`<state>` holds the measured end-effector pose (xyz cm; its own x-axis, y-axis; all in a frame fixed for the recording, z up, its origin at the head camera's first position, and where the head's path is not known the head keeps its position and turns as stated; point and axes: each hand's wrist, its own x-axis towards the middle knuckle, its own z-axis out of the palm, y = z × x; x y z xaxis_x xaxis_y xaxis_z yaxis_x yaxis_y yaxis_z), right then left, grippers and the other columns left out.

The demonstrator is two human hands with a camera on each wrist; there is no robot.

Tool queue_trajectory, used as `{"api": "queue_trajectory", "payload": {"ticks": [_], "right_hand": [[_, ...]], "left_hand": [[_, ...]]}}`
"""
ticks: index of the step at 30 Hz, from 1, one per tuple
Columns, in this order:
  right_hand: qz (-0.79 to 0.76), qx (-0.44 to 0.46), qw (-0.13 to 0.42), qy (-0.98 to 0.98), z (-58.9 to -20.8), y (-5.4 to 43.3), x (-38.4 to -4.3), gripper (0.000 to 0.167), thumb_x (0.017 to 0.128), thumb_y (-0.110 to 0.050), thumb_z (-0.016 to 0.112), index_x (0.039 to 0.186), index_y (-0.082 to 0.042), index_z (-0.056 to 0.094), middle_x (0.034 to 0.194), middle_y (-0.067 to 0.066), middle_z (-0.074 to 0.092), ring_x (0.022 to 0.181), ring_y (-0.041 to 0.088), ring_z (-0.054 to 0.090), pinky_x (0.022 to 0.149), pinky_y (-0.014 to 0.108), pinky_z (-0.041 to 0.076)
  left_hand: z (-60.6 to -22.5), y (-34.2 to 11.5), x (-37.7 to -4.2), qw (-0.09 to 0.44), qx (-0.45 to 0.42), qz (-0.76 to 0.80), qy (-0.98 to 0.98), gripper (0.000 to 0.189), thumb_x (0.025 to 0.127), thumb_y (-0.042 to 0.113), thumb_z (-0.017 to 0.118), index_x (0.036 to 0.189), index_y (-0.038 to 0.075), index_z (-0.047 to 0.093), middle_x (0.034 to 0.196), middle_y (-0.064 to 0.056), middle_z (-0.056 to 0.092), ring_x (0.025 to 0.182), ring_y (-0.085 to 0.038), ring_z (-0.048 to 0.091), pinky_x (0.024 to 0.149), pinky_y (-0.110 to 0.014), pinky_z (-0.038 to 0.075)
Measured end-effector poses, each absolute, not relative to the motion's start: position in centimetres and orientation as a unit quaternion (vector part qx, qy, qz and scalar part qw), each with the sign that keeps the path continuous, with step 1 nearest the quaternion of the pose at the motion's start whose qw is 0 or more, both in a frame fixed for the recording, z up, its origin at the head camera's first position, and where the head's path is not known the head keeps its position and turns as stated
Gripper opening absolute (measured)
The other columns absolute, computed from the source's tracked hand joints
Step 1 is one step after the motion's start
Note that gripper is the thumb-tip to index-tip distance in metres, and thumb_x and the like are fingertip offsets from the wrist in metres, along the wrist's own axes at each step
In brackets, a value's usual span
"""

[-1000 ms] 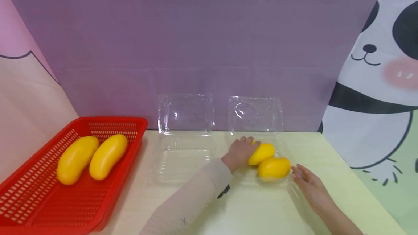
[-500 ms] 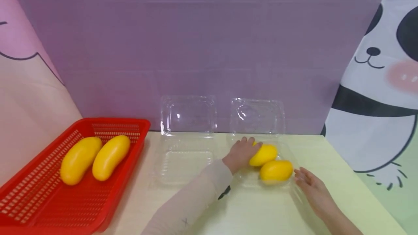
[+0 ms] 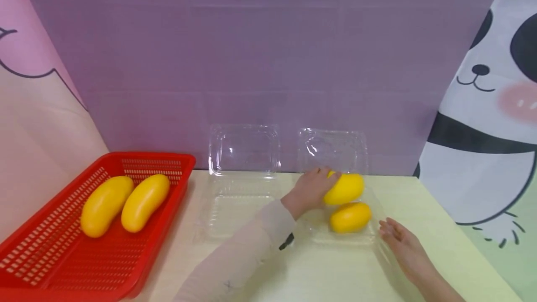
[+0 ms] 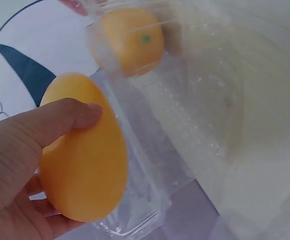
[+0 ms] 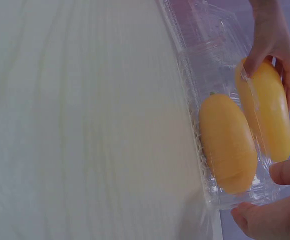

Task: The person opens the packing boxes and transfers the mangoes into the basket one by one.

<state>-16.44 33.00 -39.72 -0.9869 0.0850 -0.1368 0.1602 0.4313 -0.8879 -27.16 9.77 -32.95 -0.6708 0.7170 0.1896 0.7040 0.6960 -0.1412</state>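
My left hand grips a yellow mango, thumb across its side in the left wrist view. This mango is raised above the back part of the right clear plastic clamshell box. A second mango lies inside that box, nearer the front; its small green stem mark shows in the left wrist view. My right hand is at the box's right end, its fingers loosely bent. In the right wrist view its fingertips are at the box's corner; whether they press on it is hard to tell.
Another clear clamshell box stands open to the left, its lid upright against the purple backdrop. A red basket at the far left holds two larger mangoes. A small dark object shows beside my left sleeve.
My left hand has raised its mango up and slightly right, apart from the other one. The front mango has shifted a little in the box. My right hand stays by the box's end.
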Motion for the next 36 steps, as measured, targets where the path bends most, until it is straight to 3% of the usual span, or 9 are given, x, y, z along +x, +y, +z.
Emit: {"api": "queue_trajectory", "payload": {"ticks": [2, 5, 8, 10, 14, 19, 22, 26, 36], "right_hand": [[-0.536, 0.068, 0.032, 0.841, -39.8, 33.0, -16.4, 0.062, 0.102, -0.020, 0.039, 0.145, 0.012, 0.007, 0.149, 0.029, 0.020, 0.091, -0.027, 0.036, 0.083, 0.001, 0.036], [-0.530, 0.071, 0.039, 0.844, -39.7, 33.0, -16.5, 0.063, 0.102, -0.021, 0.039, 0.145, 0.012, 0.006, 0.149, 0.029, 0.020, 0.093, -0.026, 0.037, 0.084, 0.002, 0.037], [-0.512, 0.081, 0.050, 0.854, -39.5, 32.9, -16.6, 0.063, 0.102, -0.022, 0.038, 0.146, 0.010, 0.006, 0.149, 0.028, 0.021, 0.113, -0.008, 0.044, 0.092, 0.010, 0.039], [-0.502, 0.085, 0.055, 0.859, -39.4, 32.9, -16.7, 0.062, 0.103, -0.021, 0.037, 0.146, 0.010, 0.006, 0.150, 0.027, 0.021, 0.126, 0.008, 0.041, 0.097, 0.016, 0.039], [-0.491, 0.085, 0.056, 0.865, -39.4, 32.8, -16.6, 0.060, 0.103, -0.020, 0.036, 0.146, 0.010, 0.007, 0.149, 0.026, 0.022, 0.132, 0.021, 0.036, 0.100, 0.022, 0.038], [-0.483, 0.082, 0.053, 0.870, -39.3, 32.8, -16.5, 0.061, 0.103, -0.022, 0.037, 0.146, 0.010, 0.008, 0.149, 0.027, 0.023, 0.128, 0.015, 0.040, 0.102, 0.027, 0.038], [-0.487, 0.080, 0.048, 0.868, -39.4, 32.9, -16.4, 0.061, 0.103, -0.023, 0.037, 0.146, 0.010, 0.009, 0.149, 0.026, 0.024, 0.113, -0.006, 0.046, 0.096, 0.016, 0.041], [-0.498, 0.076, 0.039, 0.863, -39.6, 33.1, -16.3, 0.062, 0.102, -0.023, 0.038, 0.145, 0.011, 0.009, 0.148, 0.026, 0.024, 0.090, -0.027, 0.035, 0.081, 0.001, 0.036], [-0.494, 0.077, 0.046, 0.865, -39.6, 33.2, -16.5, 0.064, 0.102, -0.026, 0.038, 0.146, 0.010, 0.009, 0.149, 0.026, 0.023, 0.094, -0.024, 0.038, 0.087, 0.006, 0.039]], "left_hand": [[-32.4, 9.4, -27.1, 0.111, -0.386, 0.025, -0.915, 0.088, 0.075, 0.036, 0.078, 0.147, 0.019, 0.032, 0.143, -0.005, 0.041, 0.126, -0.022, 0.044, 0.101, -0.032, 0.042], [-31.9, 8.7, -27.1, 0.100, -0.383, 0.022, -0.918, 0.087, 0.075, 0.035, 0.079, 0.147, 0.018, 0.032, 0.144, -0.005, 0.041, 0.127, -0.022, 0.043, 0.103, -0.032, 0.041], [-31.6, 7.9, -27.2, 0.092, -0.379, 0.017, -0.920, 0.087, 0.075, 0.032, 0.080, 0.147, 0.017, 0.033, 0.143, -0.006, 0.041, 0.126, -0.023, 0.043, 0.101, -0.030, 0.043], [-31.4, 7.4, -27.4, 0.093, -0.376, 0.019, -0.922, 0.087, 0.075, 0.032, 0.079, 0.147, 0.017, 0.033, 0.142, -0.006, 0.042, 0.124, -0.023, 0.044, 0.098, -0.030, 0.044], [-30.9, 6.3, -27.6, 0.094, -0.368, 0.011, -0.925, 0.087, 0.075, 0.030, 0.079, 0.147, 0.017, 0.032, 0.140, -0.006, 0.044, 0.121, -0.024, 0.046, 0.096, -0.031, 0.046], [-30.0, 4.7, -27.6, 0.088, -0.359, -0.005, -0.929, 0.088, 0.074, 0.028, 0.080, 0.147, 0.017, 0.032, 0.140, -0.007, 0.044, 0.125, -0.024, 0.044, 0.103, -0.034, 0.040], [-29.7, 3.8, -27.8, 0.083, -0.355, -0.011, -0.931, 0.088, 0.074, 0.027, 0.080, 0.147, 0.016, 0.032, 0.140, -0.008, 0.044, 0.126, -0.025, 0.042, 0.105, -0.037, 0.038], [-29.3, 2.5, -27.9, 0.075, -0.344, -0.036, -0.935, 0.087, 0.075, 0.025, 0.080, 0.147, 0.016, 0.032, 0.141, -0.008, 0.042, 0.127, -0.026, 0.041, 0.102, -0.041, 0.042], [-28.2, -0.5, -27.6, 0.072, -0.333, -0.068, -0.938, 0.085, 0.075, 0.023, 0.080, 0.146, 0.014, 0.034, 0.140, -0.008, 0.044, 0.123, -0.027, 0.044, 0.102, -0.042, 0.042]]}}
